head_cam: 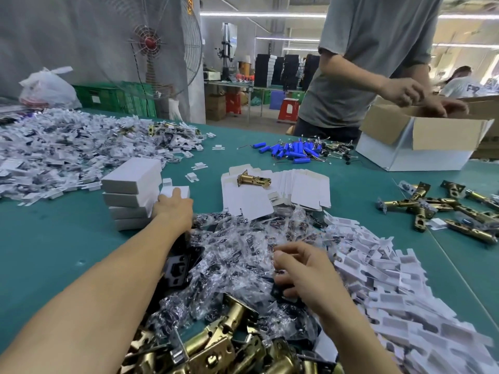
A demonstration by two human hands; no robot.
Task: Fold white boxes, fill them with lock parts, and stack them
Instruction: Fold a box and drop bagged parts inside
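My left hand reaches out and grips a closed white box beside a stack of several closed white boxes. My right hand is down in a heap of small clear bags of parts, fingers curled around a bag and a black plate. Flat unfolded white boxes lie fanned out in the middle of the table, with one brass latch on top. A pile of brass latches lies close to me.
White cardboard inserts are heaped at the right, another large heap at far left. Blue batteries and loose brass latches lie on the green table. A person in a grey shirt handles an open carton.
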